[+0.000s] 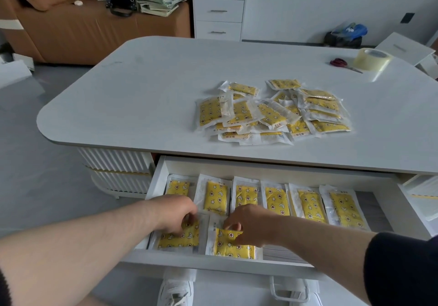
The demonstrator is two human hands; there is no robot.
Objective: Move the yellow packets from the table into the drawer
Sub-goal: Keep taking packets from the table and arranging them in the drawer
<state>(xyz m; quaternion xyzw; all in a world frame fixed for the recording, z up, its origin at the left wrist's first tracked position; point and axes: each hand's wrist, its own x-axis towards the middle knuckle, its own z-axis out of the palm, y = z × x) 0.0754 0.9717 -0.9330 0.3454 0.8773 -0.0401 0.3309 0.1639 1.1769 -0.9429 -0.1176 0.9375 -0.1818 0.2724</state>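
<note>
Filling the front row of the drawer [213, 262]

Placing step, judging by both arms reaching down into the drawer. Grips the left packet [182, 237] at its top edge with the left hand [176, 215], curled down over it, in the front-left corner. Pinches the top edge of the right packet [233, 245] with the right hand [248, 225], just beside the first and slightly raised at that edge. Works right in front of a back row [276, 201] of six packets laid side by side across the drawer, with the knuckles near or over its two leftmost. Leaves a loose, overlapping pile [272, 113] up on the surface [142, 87], well apart from both hands. Ignores tape [372, 59] and scissors [341, 63] near the far right edge.

Looks well short of half done, going by eight packets in the drawer against the larger pile. Calls next for letting go of both, flattening them square with the row, then reaching up to the pile. Needs care there: thin, slick-looking wrappers, heaped and overlapping, likely to slide or come up several at once. Seems to offer space for more to the right of the right packet.
</note>
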